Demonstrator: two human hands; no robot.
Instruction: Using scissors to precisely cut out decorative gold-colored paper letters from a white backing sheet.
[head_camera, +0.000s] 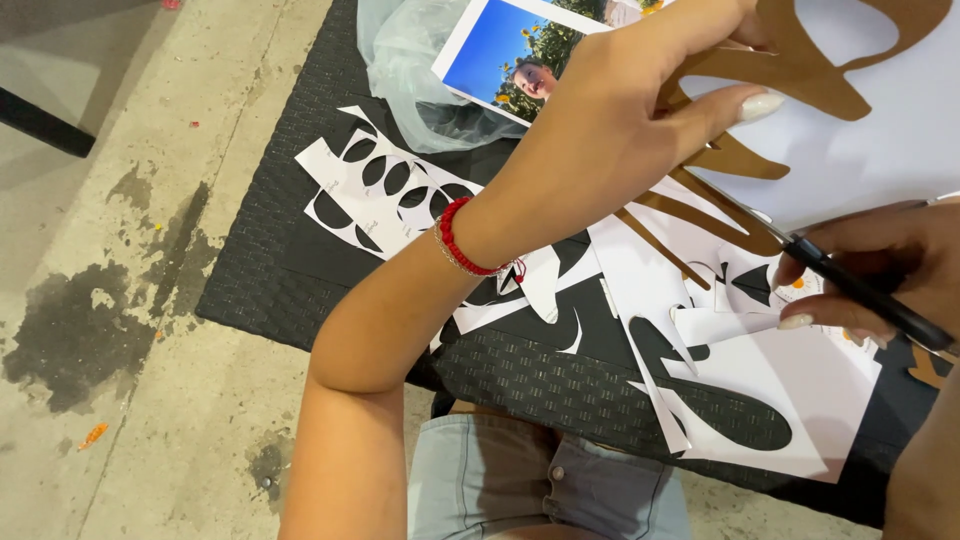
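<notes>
Floor (120, 200): stained concrete lies to your left, under the dark woven surface (290, 240).
Surface: it carries white paper offcuts with leaf-shaped holes, spread from the upper left to the lower right.
White sheet (860, 140): held up at the upper right, above the surface, printed with a brown branching shape (800, 70).
Largest offcut (790, 400): lies flat at the lower right edge of the surface.
Photo print (510, 50): blue sky and flowers, resting on clear plastic (410, 70) at the top.
Left hand (620, 120): your fingers pinch the white sheet's left edge.
Right hand (880, 270): your fingers are closed around black-handled scissors (850, 280), the blades at the sheet's lower edge.
Bracelet (462, 245): red beads on your left wrist.
</notes>
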